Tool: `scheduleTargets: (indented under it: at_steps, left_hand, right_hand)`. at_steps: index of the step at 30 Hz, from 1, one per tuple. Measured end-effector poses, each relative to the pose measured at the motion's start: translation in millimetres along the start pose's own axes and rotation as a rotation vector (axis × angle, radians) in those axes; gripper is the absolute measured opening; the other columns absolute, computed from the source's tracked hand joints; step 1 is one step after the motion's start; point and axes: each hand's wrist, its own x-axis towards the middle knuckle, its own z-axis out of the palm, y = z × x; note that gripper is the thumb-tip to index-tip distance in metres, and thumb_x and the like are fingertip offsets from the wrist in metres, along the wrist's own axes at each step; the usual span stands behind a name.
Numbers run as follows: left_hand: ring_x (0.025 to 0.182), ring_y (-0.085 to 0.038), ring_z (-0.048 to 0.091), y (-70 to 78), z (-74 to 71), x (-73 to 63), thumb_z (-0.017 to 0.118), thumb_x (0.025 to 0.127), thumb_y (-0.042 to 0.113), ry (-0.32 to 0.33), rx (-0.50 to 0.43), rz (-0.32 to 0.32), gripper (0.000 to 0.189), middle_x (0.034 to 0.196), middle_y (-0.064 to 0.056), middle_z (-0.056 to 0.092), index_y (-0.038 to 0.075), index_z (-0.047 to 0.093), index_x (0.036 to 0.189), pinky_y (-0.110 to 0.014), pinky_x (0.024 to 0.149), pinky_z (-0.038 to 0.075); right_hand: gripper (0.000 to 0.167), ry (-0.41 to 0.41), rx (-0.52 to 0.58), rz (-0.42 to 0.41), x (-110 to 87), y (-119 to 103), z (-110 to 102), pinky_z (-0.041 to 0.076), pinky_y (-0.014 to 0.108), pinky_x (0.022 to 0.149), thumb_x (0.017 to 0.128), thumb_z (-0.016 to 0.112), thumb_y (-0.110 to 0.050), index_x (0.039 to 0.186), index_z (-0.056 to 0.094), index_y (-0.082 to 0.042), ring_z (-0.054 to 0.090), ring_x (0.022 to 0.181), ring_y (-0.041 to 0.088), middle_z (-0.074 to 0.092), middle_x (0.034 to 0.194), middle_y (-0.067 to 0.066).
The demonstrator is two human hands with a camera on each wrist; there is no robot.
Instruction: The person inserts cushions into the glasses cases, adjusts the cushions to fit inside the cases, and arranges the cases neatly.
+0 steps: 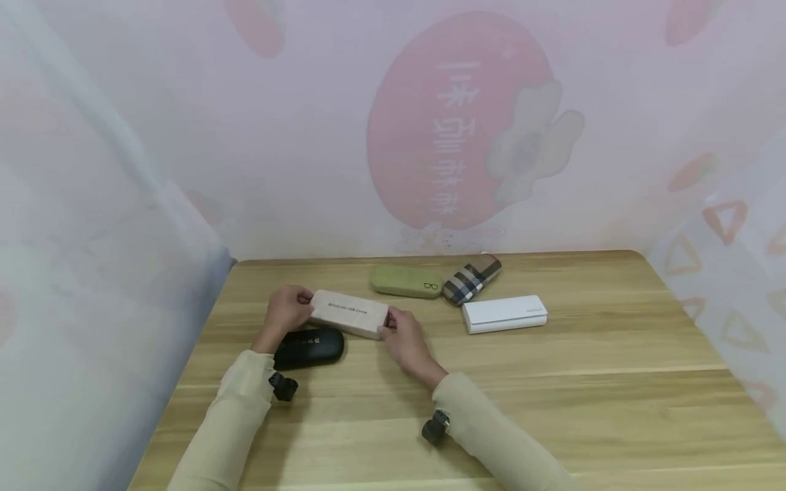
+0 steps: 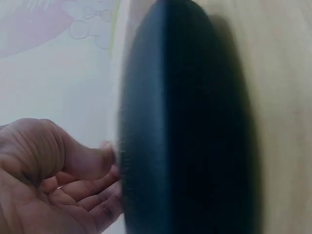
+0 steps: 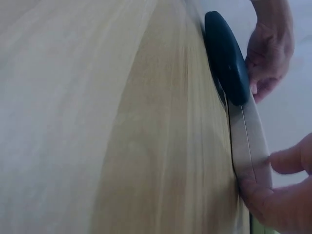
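Note:
A beige glasses case [image 1: 350, 312] with dark lettering on its lid lies between both hands in the head view. At its left end, the left hand [image 1: 286, 314] pinches it with thumb and fingers. The right hand [image 1: 408, 341] grips the opposite end, its thumb toward the near side. Just in front of the beige case and beside the left wrist is a black glasses case [image 1: 314, 349] with small gold characters. That black case [image 2: 190, 117] fills much of the left wrist view and hides most of the beige one. The right wrist view shows the beige case's side seam.
Behind and to the right are a green glasses case [image 1: 405, 281], a checked glasses case [image 1: 473, 279] and a white glasses case [image 1: 505, 314]. They rest on a wooden table [image 1: 552, 409], with a printed curtain [image 1: 307, 136] behind it.

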Motion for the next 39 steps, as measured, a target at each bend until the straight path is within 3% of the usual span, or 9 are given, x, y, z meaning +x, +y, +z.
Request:
scheduleTargets:
  at_steps: [4,8,11,14,21,24,29,34,39]
  left_hand:
    - [0.102,-0.04,0.067,7.6,-7.5,-4.4,0.061,0.085,-0.002,-0.034,0.019,-0.022,0.031,0.11,-0.029,0.071,-0.013,0.069,0.114,-0.05,0.089,0.055]
    - [0.107,-0.04,0.067,30.1,-10.9,-19.3,0.055,0.089,-0.001,0.063,-0.012,-0.028,0.036,0.116,-0.028,0.071,-0.011,0.067,0.122,-0.051,0.092,0.054]
    - [0.1,-0.037,0.07,55.5,-0.3,-32.6,0.054,0.092,-0.001,0.193,-0.109,0.032,0.032,0.11,-0.025,0.073,-0.008,0.069,0.118,-0.048,0.085,0.057]
    - [0.091,-0.031,0.071,82.5,23.0,-43.5,0.057,0.091,-0.001,0.221,-0.204,0.099,0.026,0.102,-0.021,0.075,-0.004,0.073,0.112,-0.044,0.078,0.058]
    - [0.096,-0.03,0.073,134.7,94.8,-50.5,0.065,0.088,-0.005,0.017,-0.41,0.169,0.024,0.105,-0.019,0.076,-0.005,0.072,0.111,-0.038,0.085,0.06]
    - [0.102,-0.033,0.071,152.2,121.2,-46.8,0.065,0.088,-0.005,-0.079,-0.51,0.171,0.03,0.113,-0.023,0.073,-0.008,0.068,0.118,-0.037,0.091,0.059]
    - [0.11,-0.033,0.068,171.4,153.1,-38.7,0.065,0.084,-0.002,-0.209,-0.616,0.136,0.046,0.121,-0.025,0.069,-0.009,0.062,0.129,-0.039,0.097,0.056]
    - [0.125,-0.033,0.063,184.8,172.8,-39.5,0.068,0.088,0.006,-0.346,-0.669,0.107,0.058,0.137,-0.022,0.063,-0.006,0.052,0.143,-0.04,0.107,0.05]
    - [0.128,-0.032,0.062,191.9,181.1,-42.0,0.069,0.091,0.008,-0.386,-0.682,0.117,0.057,0.142,-0.021,0.06,-0.005,0.051,0.144,-0.038,0.107,0.05]
  right_hand:
    - [0.043,-0.031,0.08,0.038,-6.1,9.4,-12.6,0.05,0.044,0.106,0.101,0.06,-0.016,0.14,0.055,0.002,0.062,0.125,0.032,0.062,0.136,0.02]
    - [0.045,-0.035,0.108,0.042,-23.2,19.6,-34.9,0.051,0.044,0.105,0.1,0.06,-0.018,0.14,0.055,0.003,0.063,0.122,0.032,0.065,0.131,0.018]
    - [0.047,-0.007,0.153,0.012,-39.7,27.0,-59.6,0.052,0.043,0.105,0.098,0.061,-0.013,0.14,0.053,0.005,0.063,0.121,0.033,0.066,0.129,0.02]
    - [0.049,0.079,0.194,-0.014,-53.5,34.8,-90.1,0.052,0.041,0.104,0.096,0.063,-0.009,0.141,0.051,0.006,0.063,0.12,0.033,0.065,0.129,0.022]
    - [0.047,0.365,0.131,0.025,-57.9,60.0,-164.2,0.049,0.041,0.107,0.1,0.062,-0.018,0.143,0.051,-0.001,0.061,0.122,0.031,0.063,0.134,0.018]
    - [0.054,0.429,0.055,0.073,-53.5,78.2,-190.3,0.046,0.046,0.11,0.102,0.059,-0.024,0.148,0.046,0.0,0.057,0.129,0.034,0.059,0.141,0.02]
    - [0.064,0.418,-0.058,0.152,-49.4,104.6,-219.3,0.042,0.049,0.114,0.104,0.053,-0.032,0.155,0.036,0.002,0.049,0.138,0.041,0.046,0.151,0.025]
    - [0.066,0.328,-0.107,0.21,-48.8,119.7,-228.2,0.042,0.049,0.114,0.104,0.053,-0.036,0.153,0.037,0.005,0.047,0.14,0.04,0.044,0.154,0.027]
    - [0.068,0.298,-0.131,0.212,-53.3,124.2,-231.6,0.043,0.05,0.113,0.103,0.054,-0.041,0.152,0.04,0.004,0.049,0.138,0.04,0.044,0.154,0.027]
